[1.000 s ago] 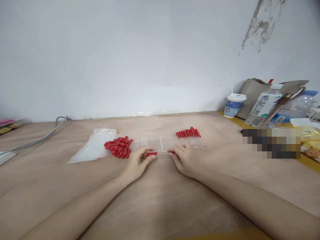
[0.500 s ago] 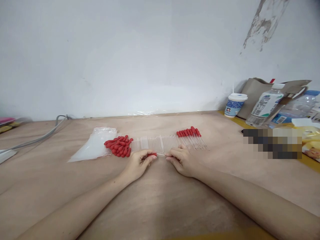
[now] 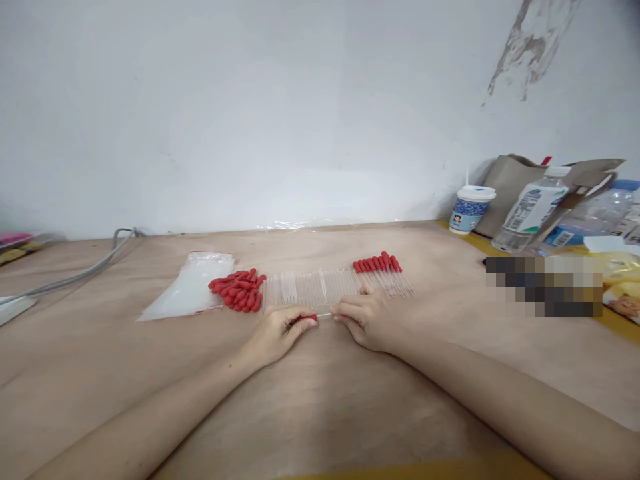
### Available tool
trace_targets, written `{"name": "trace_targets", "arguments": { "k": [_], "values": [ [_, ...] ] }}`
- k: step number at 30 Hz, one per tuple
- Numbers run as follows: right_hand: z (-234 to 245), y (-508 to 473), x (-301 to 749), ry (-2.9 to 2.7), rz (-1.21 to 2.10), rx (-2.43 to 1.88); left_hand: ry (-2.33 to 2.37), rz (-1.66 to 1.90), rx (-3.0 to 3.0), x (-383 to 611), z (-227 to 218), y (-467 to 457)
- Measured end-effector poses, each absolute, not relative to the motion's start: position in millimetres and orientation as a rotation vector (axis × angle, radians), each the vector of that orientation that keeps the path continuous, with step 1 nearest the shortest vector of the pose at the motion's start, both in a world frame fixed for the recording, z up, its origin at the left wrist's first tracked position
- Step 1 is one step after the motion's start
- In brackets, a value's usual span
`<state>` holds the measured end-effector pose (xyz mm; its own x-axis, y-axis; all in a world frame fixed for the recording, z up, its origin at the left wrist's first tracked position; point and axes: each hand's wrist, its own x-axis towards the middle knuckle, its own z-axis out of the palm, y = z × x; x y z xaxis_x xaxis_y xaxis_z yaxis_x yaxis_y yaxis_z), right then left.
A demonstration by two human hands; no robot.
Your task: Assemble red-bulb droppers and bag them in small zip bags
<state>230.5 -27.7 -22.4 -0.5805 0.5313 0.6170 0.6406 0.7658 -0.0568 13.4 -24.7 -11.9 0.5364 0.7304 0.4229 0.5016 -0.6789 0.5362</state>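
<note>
From my end I have the left hand (image 3: 280, 331) pinching a red rubber bulb (image 3: 313, 318) between thumb and fingers, while the right hand (image 3: 367, 323) grips a slim glass tube (image 3: 324, 315) whose left end meets the bulb just above the paper-covered table (image 3: 320, 407); how far in it sits I cannot tell. Right behind the hands I see a row of clear tubes (image 3: 305, 288) side by side, with a heap of red bulbs (image 3: 237, 291) at its left and a cluster of red-capped droppers (image 3: 380, 265) at its right. Left of the heap lies translucent zip-lock bagging (image 3: 183, 290); I cannot make out any contents. Farther off to the right, a lidded paper cup (image 3: 469, 212) with a straw hides its contents, beside a labelled plastic bottle (image 3: 533, 208), white cap on, fill unclear to me, and a grey bag (image 3: 501, 183) leaning near the wall (image 3: 250, 120)
</note>
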Motion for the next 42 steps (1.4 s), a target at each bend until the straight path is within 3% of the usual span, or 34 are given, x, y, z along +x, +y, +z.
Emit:
{"name": "trace_targets", "arguments": {
  "k": [3, 14, 29, 42],
  "values": [
    [-23.0, -28.1, 228.1, -2.302, -0.272, -0.855, 1.046, 0.961, 2.427, 13.6, -13.9, -22.1],
    [-19.9, -28.5, 234.4, -2.237, 0.127, -0.901, 1.101, 1.002, 2.299, 11.0, -12.7, -21.8],
    [-24.8, -27.9, 227.6, -2.281, -0.021, -0.803, 1.035, 0.972, 2.307, 12.4, -13.7, -26.7],
    [-13.8, -36.6, 218.0, -2.329, -0.126, -0.987, 0.985, 1.037, 2.434, 11.3, -17.0, -26.5]
  ]
}}
